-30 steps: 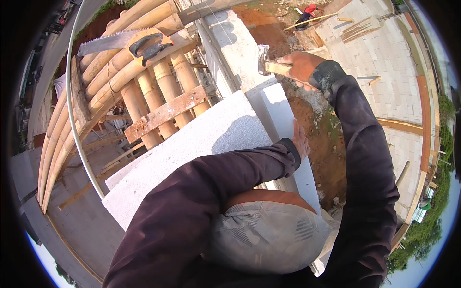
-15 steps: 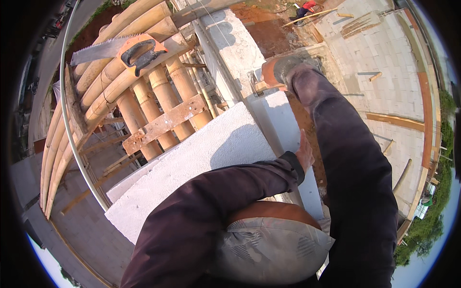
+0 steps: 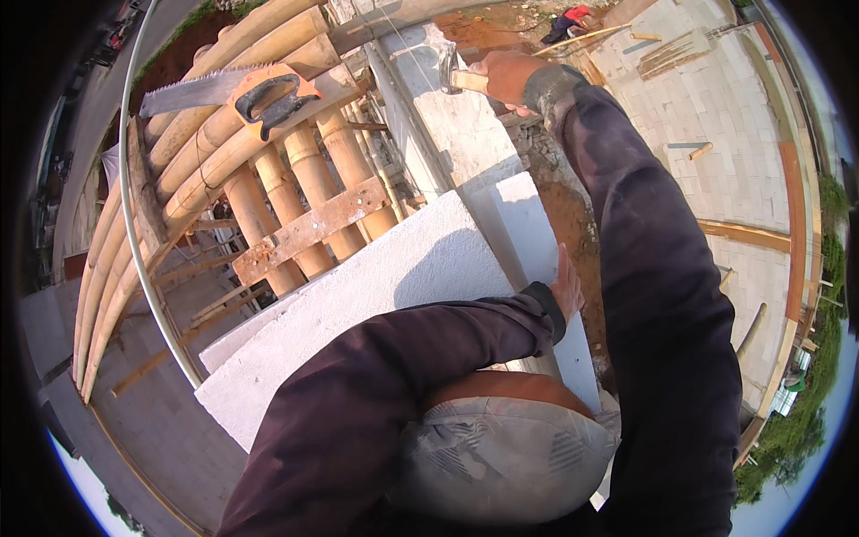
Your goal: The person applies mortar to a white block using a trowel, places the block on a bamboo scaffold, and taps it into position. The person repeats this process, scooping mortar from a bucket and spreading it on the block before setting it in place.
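My right hand (image 3: 508, 79), out at the far end of its stretched arm, is closed round the wooden handle of a hammer (image 3: 470, 81). The metal hammer head is raised above the pale top of the wall (image 3: 456, 116). My left hand (image 3: 566, 285) lies with fingers extended against the right side of a white lightweight block (image 3: 528, 219) set on the wall line. A larger white block (image 3: 358, 331) lies crosswise to its left, partly under my left forearm. My left palm is mostly hidden by the sleeve cuff.
A handsaw (image 3: 233, 94) with an orange and black handle lies on thick bamboo poles (image 3: 192, 188) at the left. A plank (image 3: 313, 228) crosses other bamboo. A grey pipe (image 3: 134, 224) curves down the left. At far right is a pale block surface (image 3: 689, 188); a person (image 3: 570, 22) in red headgear is beyond.
My right hand has risen up and to the left with the hammer, from beside the block's far end to over the wall top. My left hand has stayed in place.
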Demonstrator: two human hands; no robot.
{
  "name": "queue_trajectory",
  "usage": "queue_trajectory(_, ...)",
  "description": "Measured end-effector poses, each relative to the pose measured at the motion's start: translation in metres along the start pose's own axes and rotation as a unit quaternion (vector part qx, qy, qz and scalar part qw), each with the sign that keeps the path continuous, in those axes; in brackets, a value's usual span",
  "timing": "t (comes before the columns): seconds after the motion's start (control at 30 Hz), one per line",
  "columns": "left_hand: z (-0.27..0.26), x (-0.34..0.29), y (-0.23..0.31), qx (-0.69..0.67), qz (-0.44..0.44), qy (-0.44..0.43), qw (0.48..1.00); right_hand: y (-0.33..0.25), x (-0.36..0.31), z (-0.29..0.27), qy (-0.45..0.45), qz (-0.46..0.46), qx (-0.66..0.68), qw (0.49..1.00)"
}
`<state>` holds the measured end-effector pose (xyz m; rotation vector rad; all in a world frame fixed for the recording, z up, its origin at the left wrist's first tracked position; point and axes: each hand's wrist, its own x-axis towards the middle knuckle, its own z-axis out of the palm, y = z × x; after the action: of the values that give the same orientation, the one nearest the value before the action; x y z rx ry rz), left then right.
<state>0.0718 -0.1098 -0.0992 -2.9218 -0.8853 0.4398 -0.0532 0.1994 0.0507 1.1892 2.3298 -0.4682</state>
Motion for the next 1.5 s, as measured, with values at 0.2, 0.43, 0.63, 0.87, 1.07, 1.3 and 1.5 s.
queue_trajectory(0.2, -0.031, -0.022, -0.032, -0.052, 0.009, -0.023, 0.998, 0.012, -0.039, 0.023, -0.125, 0.033, 0.022, 0.991)
queue_trajectory(0.43, -0.048, -0.035, -0.05, -0.113, 0.032, -0.036, 0.992, 0.075, -0.177, 0.042, 0.234, 0.023, 0.362, 0.902)
queue_trajectory(0.63, -0.073, -0.038, -0.071, -0.158, 0.086, -0.123, 0.976, 0.073, -0.32, 0.135, 0.412, 0.203, 0.356, 0.814)
queue_trajectory(0.87, -0.097, -0.004, -0.082, -0.216, 0.135, -0.205, 0.945, 0.045, -0.488, 0.247, 0.368, 0.362, 0.487, 0.704)
queue_trajectory(1.07, -0.093, -0.013, -0.051, -0.151, 0.207, -0.189, 0.948, 0.055, -0.542, 0.333, 0.289, 0.429, 0.439, 0.734)
queue_trajectory(1.3, -0.065, -0.024, -0.032, -0.042, 0.233, -0.073, 0.969, 0.095, -0.488, 0.419, 0.12, 0.335, 0.462, 0.812)
queue_trajectory(1.5, -0.055, -0.023, -0.035, -0.043, 0.248, -0.055, 0.966, 0.107, -0.396, 0.438, 0.226, 0.045, -0.026, 0.973)
